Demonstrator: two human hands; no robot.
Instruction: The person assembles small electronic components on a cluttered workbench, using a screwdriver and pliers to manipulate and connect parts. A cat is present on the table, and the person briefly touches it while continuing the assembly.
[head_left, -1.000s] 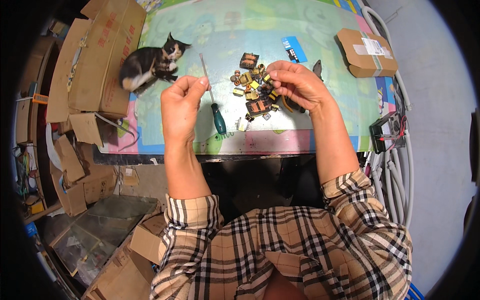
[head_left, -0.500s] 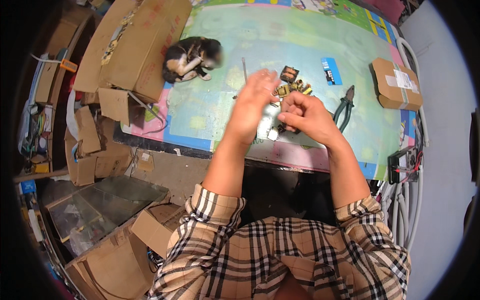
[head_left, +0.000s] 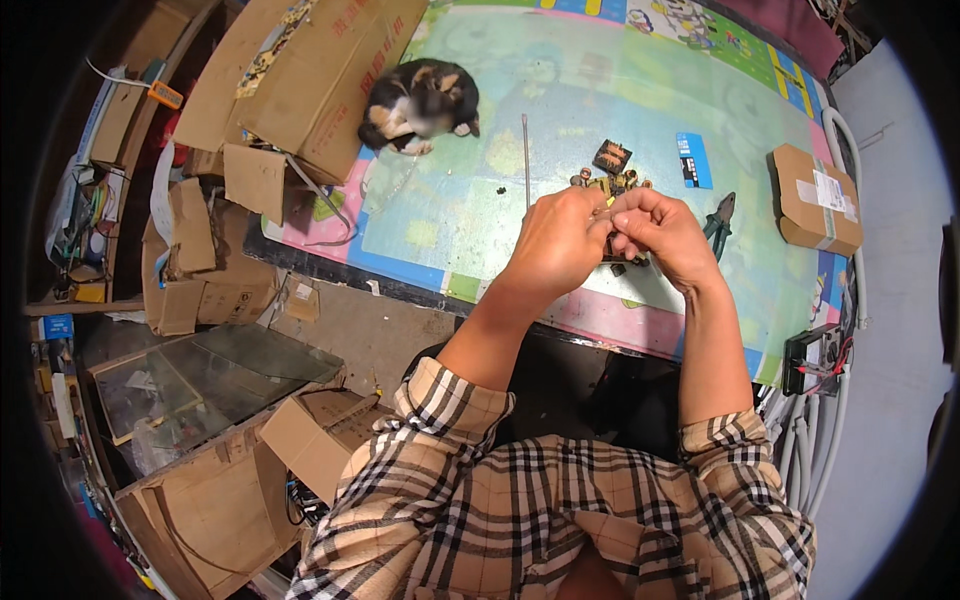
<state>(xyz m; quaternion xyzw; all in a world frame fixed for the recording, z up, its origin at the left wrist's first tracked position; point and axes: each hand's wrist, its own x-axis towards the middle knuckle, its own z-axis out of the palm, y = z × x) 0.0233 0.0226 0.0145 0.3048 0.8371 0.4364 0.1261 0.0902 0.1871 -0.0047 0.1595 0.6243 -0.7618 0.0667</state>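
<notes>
My left hand (head_left: 560,240) and my right hand (head_left: 668,238) meet fingertip to fingertip over the near part of the table. Both have their fingers closed in a pinch; whatever is between them is too small and covered to make out. Just beyond the fingertips lies a cluster of small electronic parts (head_left: 622,184), partly hidden by my hands. A dark square coil component (head_left: 612,155) with copper-coloured windings sits at its far side. Pliers with dark green handles (head_left: 719,222) rest to the right of my right hand. Beyond my left hand lies a thin metal rod (head_left: 526,160).
A curled-up cat (head_left: 420,105) lies at the table's left, against a large cardboard box (head_left: 300,90). To the right are a blue card (head_left: 694,160), a smaller taped carton (head_left: 820,200) and a multimeter (head_left: 813,360) at the edge. Patterned plastic covers the table (head_left: 470,240).
My left hand, earlier raised with fingers extended, has come in to my right hand and closed at its fingertips. The whole view has shifted slightly; the cat's head has lowered.
</notes>
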